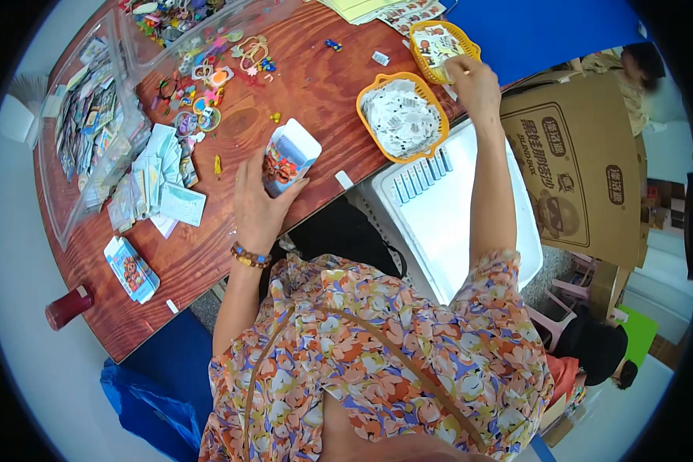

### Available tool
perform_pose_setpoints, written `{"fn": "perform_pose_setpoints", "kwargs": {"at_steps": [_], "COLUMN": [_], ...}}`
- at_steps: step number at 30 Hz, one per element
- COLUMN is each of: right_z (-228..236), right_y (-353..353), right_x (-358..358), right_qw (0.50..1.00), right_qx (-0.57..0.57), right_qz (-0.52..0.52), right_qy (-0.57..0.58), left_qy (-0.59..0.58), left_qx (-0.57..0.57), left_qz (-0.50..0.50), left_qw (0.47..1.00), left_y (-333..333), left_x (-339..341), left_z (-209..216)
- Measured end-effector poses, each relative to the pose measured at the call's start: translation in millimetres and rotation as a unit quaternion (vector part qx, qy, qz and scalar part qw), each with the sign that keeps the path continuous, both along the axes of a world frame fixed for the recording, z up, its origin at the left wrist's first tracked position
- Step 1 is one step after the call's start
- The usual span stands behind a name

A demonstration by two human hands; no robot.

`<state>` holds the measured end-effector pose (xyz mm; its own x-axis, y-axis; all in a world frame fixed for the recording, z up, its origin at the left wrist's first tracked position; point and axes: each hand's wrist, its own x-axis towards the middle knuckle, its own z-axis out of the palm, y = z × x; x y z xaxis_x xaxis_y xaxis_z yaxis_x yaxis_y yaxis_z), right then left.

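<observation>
My left hand [263, 202] is wrapped round a small blue-and-white printed cardboard box [291, 158], tilted on the table, its white top flap standing up. My right hand [472, 88] reaches to the near edge of a yellow basket [470, 45] with printed cards or stickers in it. Its fingers are pinched together, and what they hold, if anything, is hidden. Just left of that hand stands a second, orange-yellow basket [444, 123] full of small white printed slips [403, 117]. Another blue printed box [133, 269] lies at the table's left front.
Clear plastic bins [123, 77] hold packed cards and small trinkets. Loose trinkets [206, 100] and a pile of pale cards [158, 177] spread over the red-brown table [316, 69]. A dark red jar [69, 308] is at the left edge. A white lidded tub [446, 223] and large carton [577, 162] stand right.
</observation>
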<state>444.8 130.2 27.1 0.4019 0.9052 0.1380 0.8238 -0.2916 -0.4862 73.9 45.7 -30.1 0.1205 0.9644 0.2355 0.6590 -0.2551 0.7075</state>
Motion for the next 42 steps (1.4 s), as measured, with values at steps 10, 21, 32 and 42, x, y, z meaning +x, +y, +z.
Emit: {"fn": "perform_pose_setpoints", "kwargs": {"at_steps": [10, 21, 32, 42], "right_z": [-21, -5, -33, -10], "right_y": [39, 35, 42, 37], "right_x": [48, 41, 71, 46], "right_qw": [0.97, 0.991, 0.974, 0.982], "right_qx": [-0.162, -0.043, 0.079, 0.039], "right_qz": [-0.031, -0.061, -0.021, -0.065], "right_qy": [-0.179, -0.112, 0.211, -0.174], "left_qy": [0.009, 0.005, 0.007, -0.007], "left_qx": [-0.013, -0.008, -0.011, 0.011], "left_qz": [0.008, 0.009, -0.003, 0.011], "left_qw": [1.0, 1.0, 1.0, 1.0], "left_y": [-4, -6, -7, -10], "left_x": [-4, -7, -7, -19], "left_z": [-2, -1, -1, -1]}}
